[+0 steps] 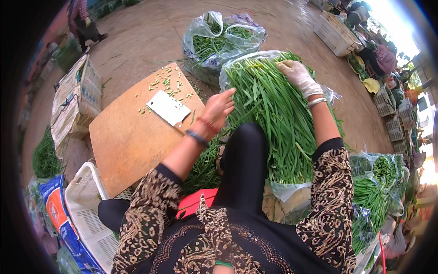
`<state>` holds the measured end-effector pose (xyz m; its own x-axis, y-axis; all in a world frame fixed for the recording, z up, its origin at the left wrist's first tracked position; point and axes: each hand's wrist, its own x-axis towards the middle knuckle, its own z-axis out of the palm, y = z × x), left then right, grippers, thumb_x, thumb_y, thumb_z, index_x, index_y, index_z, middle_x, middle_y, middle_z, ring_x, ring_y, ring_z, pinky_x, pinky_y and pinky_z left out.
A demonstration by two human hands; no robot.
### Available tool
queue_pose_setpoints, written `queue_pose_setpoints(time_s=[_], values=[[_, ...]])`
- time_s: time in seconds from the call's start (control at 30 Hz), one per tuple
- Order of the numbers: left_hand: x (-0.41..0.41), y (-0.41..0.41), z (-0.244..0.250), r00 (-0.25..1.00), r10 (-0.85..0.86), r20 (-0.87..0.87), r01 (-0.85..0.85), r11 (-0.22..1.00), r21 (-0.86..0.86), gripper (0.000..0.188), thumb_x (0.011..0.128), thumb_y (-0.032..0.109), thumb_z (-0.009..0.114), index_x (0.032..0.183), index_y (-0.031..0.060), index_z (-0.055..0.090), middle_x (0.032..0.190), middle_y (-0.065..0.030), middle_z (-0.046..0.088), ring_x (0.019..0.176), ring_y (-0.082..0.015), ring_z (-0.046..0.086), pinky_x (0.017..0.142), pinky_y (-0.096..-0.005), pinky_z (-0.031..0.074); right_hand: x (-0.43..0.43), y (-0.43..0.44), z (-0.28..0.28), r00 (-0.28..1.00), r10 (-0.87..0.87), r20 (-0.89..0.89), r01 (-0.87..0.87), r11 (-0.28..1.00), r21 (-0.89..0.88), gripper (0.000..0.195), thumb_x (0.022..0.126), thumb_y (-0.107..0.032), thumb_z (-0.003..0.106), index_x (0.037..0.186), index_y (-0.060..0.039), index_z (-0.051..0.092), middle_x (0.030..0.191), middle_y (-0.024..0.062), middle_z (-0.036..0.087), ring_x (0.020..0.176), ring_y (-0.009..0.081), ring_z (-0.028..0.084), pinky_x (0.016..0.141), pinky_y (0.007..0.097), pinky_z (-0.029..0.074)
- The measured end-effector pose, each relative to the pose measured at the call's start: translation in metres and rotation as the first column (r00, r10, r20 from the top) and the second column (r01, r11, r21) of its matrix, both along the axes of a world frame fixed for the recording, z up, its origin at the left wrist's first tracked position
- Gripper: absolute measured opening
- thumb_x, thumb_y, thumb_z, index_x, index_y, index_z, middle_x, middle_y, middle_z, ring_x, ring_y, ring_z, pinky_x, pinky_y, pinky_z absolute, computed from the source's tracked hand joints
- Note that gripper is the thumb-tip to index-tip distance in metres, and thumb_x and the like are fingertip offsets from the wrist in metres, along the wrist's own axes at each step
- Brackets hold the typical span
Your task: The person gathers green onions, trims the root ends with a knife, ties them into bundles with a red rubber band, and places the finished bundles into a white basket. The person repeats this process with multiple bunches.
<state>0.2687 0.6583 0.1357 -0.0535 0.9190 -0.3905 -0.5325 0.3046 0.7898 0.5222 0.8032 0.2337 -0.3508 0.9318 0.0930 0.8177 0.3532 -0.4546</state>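
Observation:
Long green leafy stalks, apparently garlic chives (273, 113), lie in a heap in a clear plastic bag (291, 191) before me. My right hand (297, 73), in a pale glove, rests on the stalk ends at the heap's far edge; whether its fingers hold any is unclear. Bare and slightly blurred, my left hand (220, 104) is at the heap's left edge, fingers partly apart, with nothing visible in it. Left of it, a cleaver (169, 108) with a wooden handle lies flat on a wooden board (130, 137). Short cut stalk pieces (166, 82) are scattered around the blade.
Another plastic bag of greens (219, 44) stands beyond the heap. A white plastic crate (92, 212) is at lower left, a covered crate (78, 99) at left. Bagged greens (373, 195) lie at right. A person (80, 20) is at upper left; others are along the right.

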Motion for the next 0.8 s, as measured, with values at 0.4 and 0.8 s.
queue_pose_setpoints(time_s=[0.4,0.8], values=[[0.016,0.126,-0.069,0.963,-0.011,0.268,0.009,1.000,0.007,0.047,0.092,0.042,0.073,0.124,0.0087,0.065,0.121,-0.0072,0.070,0.103,-0.0183,0.068,0.089,-0.0368,0.056,-0.058,-0.010,-0.051,0.942,-0.114,0.314,0.087,0.991,0.101,0.105,0.067,-0.079,0.073,0.128,0.0053,0.060,0.118,0.0251,0.066,0.114,0.0376,0.064,0.096,0.0446,0.052],[0.017,0.158,-0.068,0.958,0.028,0.285,-0.026,1.000,-0.009,0.053,0.088,0.044,0.078,0.123,0.0065,0.067,0.115,-0.0093,0.073,0.099,-0.0236,0.071,0.089,-0.0415,0.058,-0.063,0.026,-0.044,0.993,0.056,0.102,-0.019,0.944,-0.328,0.078,0.064,-0.054,0.086,0.116,0.0017,0.070,0.110,0.0208,0.073,0.102,0.0297,0.070,0.090,0.0383,0.054]])
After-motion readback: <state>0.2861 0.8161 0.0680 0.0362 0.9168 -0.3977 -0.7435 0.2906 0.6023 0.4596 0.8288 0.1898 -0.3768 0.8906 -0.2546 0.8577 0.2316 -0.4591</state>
